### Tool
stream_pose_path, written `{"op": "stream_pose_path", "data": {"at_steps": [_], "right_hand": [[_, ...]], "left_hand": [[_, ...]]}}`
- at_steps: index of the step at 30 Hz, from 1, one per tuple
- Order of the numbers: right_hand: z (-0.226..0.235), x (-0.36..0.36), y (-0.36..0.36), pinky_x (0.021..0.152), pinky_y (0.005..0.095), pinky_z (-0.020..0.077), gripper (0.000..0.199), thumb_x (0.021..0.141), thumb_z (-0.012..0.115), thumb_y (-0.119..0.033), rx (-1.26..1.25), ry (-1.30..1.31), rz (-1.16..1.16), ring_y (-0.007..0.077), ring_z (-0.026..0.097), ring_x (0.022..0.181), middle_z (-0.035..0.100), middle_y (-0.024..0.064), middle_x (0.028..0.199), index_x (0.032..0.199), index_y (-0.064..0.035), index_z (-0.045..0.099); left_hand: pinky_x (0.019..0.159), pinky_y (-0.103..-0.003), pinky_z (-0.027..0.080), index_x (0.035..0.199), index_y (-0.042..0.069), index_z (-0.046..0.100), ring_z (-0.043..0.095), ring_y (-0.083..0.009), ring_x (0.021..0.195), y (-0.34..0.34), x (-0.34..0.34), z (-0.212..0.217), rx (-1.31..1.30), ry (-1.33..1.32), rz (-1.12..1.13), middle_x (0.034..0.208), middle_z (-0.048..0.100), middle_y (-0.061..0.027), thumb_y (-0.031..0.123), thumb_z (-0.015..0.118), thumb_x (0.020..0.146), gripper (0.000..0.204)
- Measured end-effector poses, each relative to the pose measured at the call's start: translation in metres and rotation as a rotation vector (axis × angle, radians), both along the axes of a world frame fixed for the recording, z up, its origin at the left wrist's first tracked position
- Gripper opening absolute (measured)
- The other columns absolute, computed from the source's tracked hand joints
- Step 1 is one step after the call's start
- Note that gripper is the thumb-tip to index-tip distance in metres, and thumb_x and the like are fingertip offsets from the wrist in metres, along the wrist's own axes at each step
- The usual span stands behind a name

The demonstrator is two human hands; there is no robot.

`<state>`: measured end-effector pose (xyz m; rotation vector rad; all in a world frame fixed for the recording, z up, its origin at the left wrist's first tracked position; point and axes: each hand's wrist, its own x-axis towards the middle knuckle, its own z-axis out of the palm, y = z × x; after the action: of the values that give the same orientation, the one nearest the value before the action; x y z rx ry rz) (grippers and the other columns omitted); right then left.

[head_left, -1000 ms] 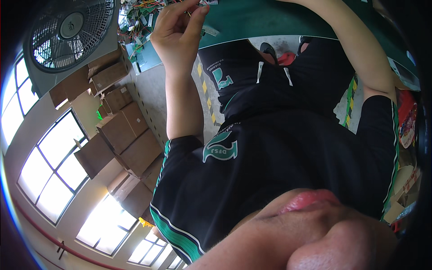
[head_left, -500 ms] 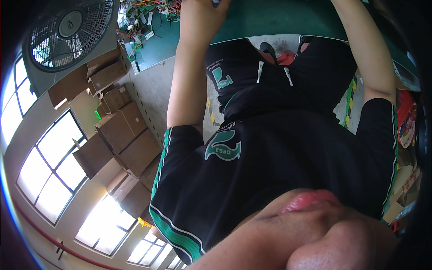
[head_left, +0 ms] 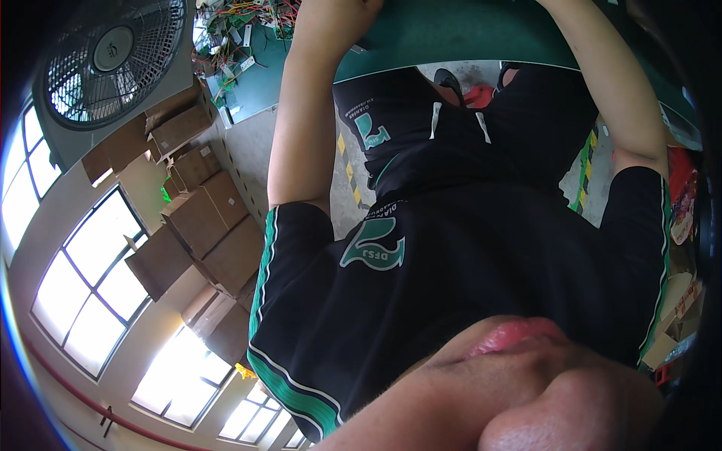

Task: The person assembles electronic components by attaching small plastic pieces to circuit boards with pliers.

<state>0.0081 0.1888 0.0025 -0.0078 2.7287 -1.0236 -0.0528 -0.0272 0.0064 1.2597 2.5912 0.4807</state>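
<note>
My left hand (head_left: 347,16) reaches over the green tabletop (head_left: 459,34) at the upper edge of the view. Only its back and wrist side show; the fingers are cut off, so whatever they hold or touch is hidden. Beside that wrist, a small dark piece (head_left: 358,49) lies on the tabletop, too little of it visible to name. My right forearm (head_left: 605,75) stretches up over the same table, with the hand itself beyond the frame. Left of my left arm sits a tangled heap of red and yellow wires with small green and white parts (head_left: 244,30).
A large grey fan (head_left: 113,52) stands at the upper left, close to the table's end. Stacked cardboard boxes (head_left: 203,214) line the left side below it. Further cartons (head_left: 677,323) and a red bag (head_left: 681,188) are at the right. My legs are under the table edge.
My left forearm and elbow have swung a little to the left, uncovering the small dark piece by the wrist. My right wrist has shifted slightly left and its elbow slightly outward.
</note>
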Motion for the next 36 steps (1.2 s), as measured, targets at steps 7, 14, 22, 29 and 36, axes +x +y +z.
{"op": "stream_pose_path", "data": {"at_steps": [7,14,22,29,36], "right_hand": [[0.000,0.001,-0.008,0.082,0.0479,0.0537,0.043,0.086,0.078,-0.036,0.115,0.009,-0.013,0.0384,0.070,0.098,0.072,0.0219,0.104,0.111,-0.0018,0.071],[0.003,0.001,-0.005,0.085,0.0484,0.0531,0.040,0.086,0.079,-0.031,0.112,-0.034,0.017,0.0383,0.069,0.101,0.072,0.0207,0.106,0.113,-0.0026,0.070],[0.004,0.001,-0.004,0.087,0.0481,0.0518,0.036,0.088,0.078,-0.025,0.120,-0.081,0.065,0.0369,0.068,0.104,0.071,0.0198,0.108,0.113,-0.0029,0.068],[0.006,0.002,-0.002,0.085,0.0476,0.0528,0.035,0.086,0.079,-0.024,0.152,-0.104,0.116,0.0357,0.069,0.101,0.072,0.0184,0.106,0.112,-0.0033,0.068],[0.021,0.003,0.002,0.080,0.0443,0.0547,0.037,0.084,0.081,-0.025,0.069,-0.257,0.158,0.0322,0.071,0.095,0.073,0.0167,0.101,0.112,-0.0041,0.068]], "left_hand": [[0.087,-0.043,0.055,0.111,0.001,0.074,0.071,-0.0346,0.097,-0.005,-0.002,-0.004,0.054,0.062,-0.054,0.104,0.074,-0.0177,0.006,0.072,0.087,0.025],[0.087,-0.043,0.055,0.112,0.000,0.072,0.070,-0.0356,0.100,-0.001,0.003,-0.003,0.006,0.057,-0.064,0.105,0.071,-0.0176,0.007,0.072,0.087,0.026],[0.088,-0.044,0.056,0.117,0.002,0.069,0.069,-0.0369,0.103,0.005,0.010,0.001,0.014,0.059,-0.074,0.116,0.068,-0.0181,0.011,0.073,0.088,0.031],[0.088,-0.045,0.056,0.117,0.003,0.069,0.068,-0.0379,0.105,0.008,0.009,-0.003,0.026,0.075,-0.106,0.120,0.067,-0.0170,0.012,0.070,0.091,0.028],[0.090,-0.045,0.055,0.116,0.001,0.068,0.067,-0.0392,0.107,0.009,0.007,-0.006,0.091,0.106,-0.231,0.120,0.066,-0.0192,0.008,0.067,0.091,0.026]]}}
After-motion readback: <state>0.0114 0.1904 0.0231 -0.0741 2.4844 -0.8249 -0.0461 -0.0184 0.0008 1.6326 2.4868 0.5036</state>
